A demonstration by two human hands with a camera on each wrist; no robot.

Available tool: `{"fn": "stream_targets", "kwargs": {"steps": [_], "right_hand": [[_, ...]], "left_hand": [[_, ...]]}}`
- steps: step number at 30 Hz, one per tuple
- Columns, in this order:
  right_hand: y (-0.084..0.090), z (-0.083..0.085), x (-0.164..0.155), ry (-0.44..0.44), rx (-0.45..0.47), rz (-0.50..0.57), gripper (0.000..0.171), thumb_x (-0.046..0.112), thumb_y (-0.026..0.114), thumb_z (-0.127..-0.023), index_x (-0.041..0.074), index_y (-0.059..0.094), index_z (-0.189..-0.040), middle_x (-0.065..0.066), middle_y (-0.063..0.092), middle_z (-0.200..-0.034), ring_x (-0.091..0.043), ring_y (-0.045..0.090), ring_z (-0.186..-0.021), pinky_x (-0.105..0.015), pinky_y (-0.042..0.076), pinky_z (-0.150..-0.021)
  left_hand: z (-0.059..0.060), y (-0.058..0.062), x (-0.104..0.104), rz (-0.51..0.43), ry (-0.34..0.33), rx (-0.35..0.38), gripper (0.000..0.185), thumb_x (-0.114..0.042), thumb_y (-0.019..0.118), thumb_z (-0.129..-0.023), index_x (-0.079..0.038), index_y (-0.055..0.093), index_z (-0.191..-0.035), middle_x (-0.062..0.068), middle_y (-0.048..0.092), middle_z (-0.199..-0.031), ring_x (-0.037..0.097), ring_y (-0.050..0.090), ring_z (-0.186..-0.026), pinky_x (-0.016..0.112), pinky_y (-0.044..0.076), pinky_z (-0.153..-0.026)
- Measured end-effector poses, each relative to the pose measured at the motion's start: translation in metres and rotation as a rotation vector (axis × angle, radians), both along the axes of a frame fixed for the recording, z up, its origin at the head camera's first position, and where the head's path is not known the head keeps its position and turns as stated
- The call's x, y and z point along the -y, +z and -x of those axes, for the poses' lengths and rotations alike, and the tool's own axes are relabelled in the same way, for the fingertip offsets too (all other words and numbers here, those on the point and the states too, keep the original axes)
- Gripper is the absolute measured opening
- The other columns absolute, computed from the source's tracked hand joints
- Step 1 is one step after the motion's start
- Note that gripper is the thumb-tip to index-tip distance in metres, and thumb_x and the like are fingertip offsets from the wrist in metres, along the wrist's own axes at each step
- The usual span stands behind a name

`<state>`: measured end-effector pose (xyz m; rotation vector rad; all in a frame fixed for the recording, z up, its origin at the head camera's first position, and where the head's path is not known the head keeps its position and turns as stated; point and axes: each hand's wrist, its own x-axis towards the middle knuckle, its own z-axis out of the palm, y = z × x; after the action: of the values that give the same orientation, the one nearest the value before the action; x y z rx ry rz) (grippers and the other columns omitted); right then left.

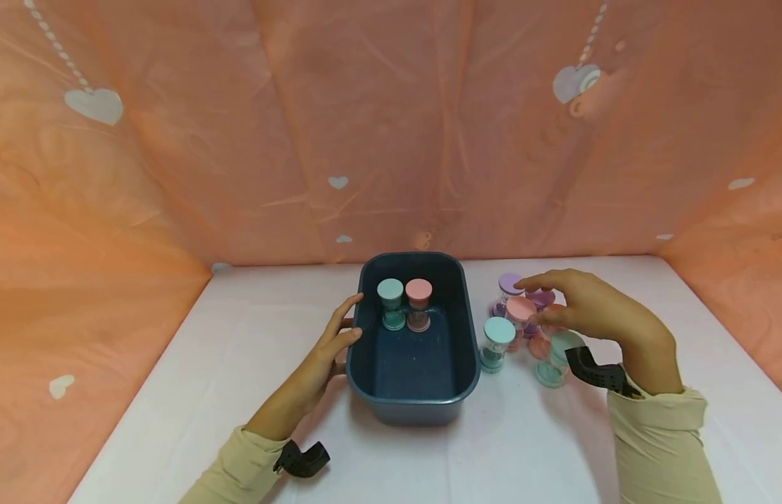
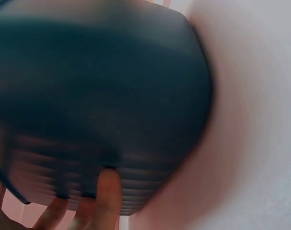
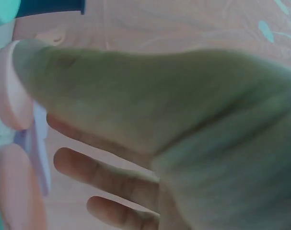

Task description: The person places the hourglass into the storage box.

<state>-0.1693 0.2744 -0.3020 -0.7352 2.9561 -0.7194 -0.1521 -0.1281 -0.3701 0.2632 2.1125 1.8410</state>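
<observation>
A dark blue plastic bin stands mid-table. Inside it, at the back, a mint-capped sand timer and a pink-capped sand timer stand side by side. My left hand touches the bin's left wall, with fingertips against its ribbed side in the left wrist view. Over a group of timers to the right hovers my right hand, thumb and fingers spread. Its index finger is near a purple-capped timer; its thumb is by a pink-capped timer. Whether the thumb touches that cap, I cannot tell.
Mint-capped timers stand at the group's front left and under my right wrist. More pink and purple timers are partly hidden by the right hand. White cloth covers the table, with a pink-orange sheet hanging behind and at both sides.
</observation>
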Motion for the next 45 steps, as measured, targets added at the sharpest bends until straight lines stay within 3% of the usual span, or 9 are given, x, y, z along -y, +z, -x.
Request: {"fn": "stream_targets", "kwargs": {"steps": [5, 12, 19, 24, 28, 32, 35, 39, 45], "right_hand": [[-0.005, 0.006, 0.004, 0.003, 0.049, 0.012, 0.043, 0.010, 0.077, -0.082, 0.012, 0.069, -0.124, -0.002, 0.070, -0.107, -0.021, 0.059, -0.097, -0.040, 0.051, -0.084], [-0.006, 0.012, 0.009, 0.002, 0.003, -0.032, 0.046, 0.012, 0.080, -0.078, 0.010, 0.070, -0.123, -0.007, 0.071, -0.114, -0.024, 0.060, -0.100, -0.044, 0.050, -0.088], [-0.015, 0.012, 0.016, -0.013, -0.029, -0.112, 0.048, 0.014, 0.084, -0.075, 0.012, 0.072, -0.121, -0.012, 0.069, -0.114, -0.032, 0.058, -0.105, -0.051, 0.047, -0.087], [-0.014, 0.012, 0.018, -0.014, -0.042, -0.133, 0.043, 0.018, 0.085, -0.075, 0.011, 0.074, -0.117, -0.009, 0.068, -0.109, -0.027, 0.059, -0.098, -0.045, 0.048, -0.082], [-0.014, 0.010, 0.017, -0.009, -0.046, -0.098, 0.041, 0.023, 0.085, -0.076, 0.010, 0.074, -0.113, -0.007, 0.067, -0.105, -0.022, 0.059, -0.094, -0.038, 0.048, -0.080], [-0.013, 0.003, 0.011, -0.009, -0.053, 0.014, 0.040, 0.027, 0.085, -0.077, 0.011, 0.072, -0.112, -0.001, 0.067, -0.103, -0.017, 0.059, -0.094, -0.034, 0.050, -0.082], [-0.013, -0.003, 0.004, 0.019, -0.083, 0.096, 0.039, 0.029, 0.085, -0.077, 0.016, 0.070, -0.111, 0.008, 0.066, -0.102, -0.010, 0.058, -0.094, -0.029, 0.049, -0.084], [-0.011, -0.004, -0.002, 0.079, -0.135, 0.116, 0.038, 0.030, 0.085, -0.077, 0.024, 0.070, -0.111, 0.016, 0.068, -0.100, 0.000, 0.060, -0.093, -0.024, 0.049, -0.085], [-0.004, 0.001, -0.006, 0.055, -0.136, 0.150, 0.041, 0.024, 0.084, -0.079, 0.021, 0.070, -0.118, 0.011, 0.071, -0.103, 0.004, 0.062, -0.093, -0.018, 0.051, -0.083]], "left_hand": [[-0.001, -0.001, 0.001, 0.005, 0.004, -0.016, 0.055, -0.043, 0.042, -0.099, -0.048, 0.024, -0.151, 0.012, 0.024, -0.147, 0.041, 0.032, -0.137, 0.053, 0.043, -0.095], [0.002, 0.001, 0.002, 0.037, -0.001, -0.046, 0.052, -0.043, 0.039, -0.100, -0.052, 0.024, -0.149, 0.011, 0.023, -0.148, 0.040, 0.031, -0.138, 0.054, 0.041, -0.097], [0.001, -0.004, 0.002, 0.020, -0.005, -0.039, 0.054, -0.040, 0.040, -0.100, -0.048, 0.024, -0.151, 0.014, 0.023, -0.146, 0.042, 0.032, -0.138, 0.054, 0.044, -0.097], [0.001, -0.006, 0.003, 0.009, -0.003, -0.048, 0.053, -0.040, 0.040, -0.100, -0.048, 0.024, -0.150, 0.014, 0.023, -0.147, 0.042, 0.032, -0.137, 0.055, 0.044, -0.098], [0.001, -0.010, 0.003, 0.010, 0.006, -0.049, 0.053, -0.041, 0.040, -0.100, -0.049, 0.024, -0.150, 0.013, 0.024, -0.146, 0.042, 0.035, -0.135, 0.055, 0.044, -0.098], [-0.001, -0.011, 0.003, 0.024, -0.010, -0.059, 0.053, -0.041, 0.038, -0.100, -0.049, 0.022, -0.151, 0.013, 0.024, -0.145, 0.042, 0.037, -0.134, 0.054, 0.044, -0.097], [-0.002, -0.011, 0.003, 0.044, -0.030, -0.063, 0.054, -0.042, 0.037, -0.101, -0.049, 0.021, -0.151, 0.013, 0.024, -0.145, 0.041, 0.041, -0.132, 0.054, 0.043, -0.098], [-0.001, -0.009, 0.003, 0.062, -0.037, -0.069, 0.054, -0.044, 0.038, -0.100, -0.048, 0.020, -0.151, 0.013, 0.025, -0.146, 0.040, 0.047, -0.129, 0.055, 0.042, -0.100], [0.006, -0.005, 0.001, 0.008, -0.015, -0.027, 0.057, -0.042, 0.042, -0.097, -0.047, 0.023, -0.150, 0.013, 0.025, -0.142, 0.042, 0.037, -0.134, 0.060, 0.041, -0.100]]}}
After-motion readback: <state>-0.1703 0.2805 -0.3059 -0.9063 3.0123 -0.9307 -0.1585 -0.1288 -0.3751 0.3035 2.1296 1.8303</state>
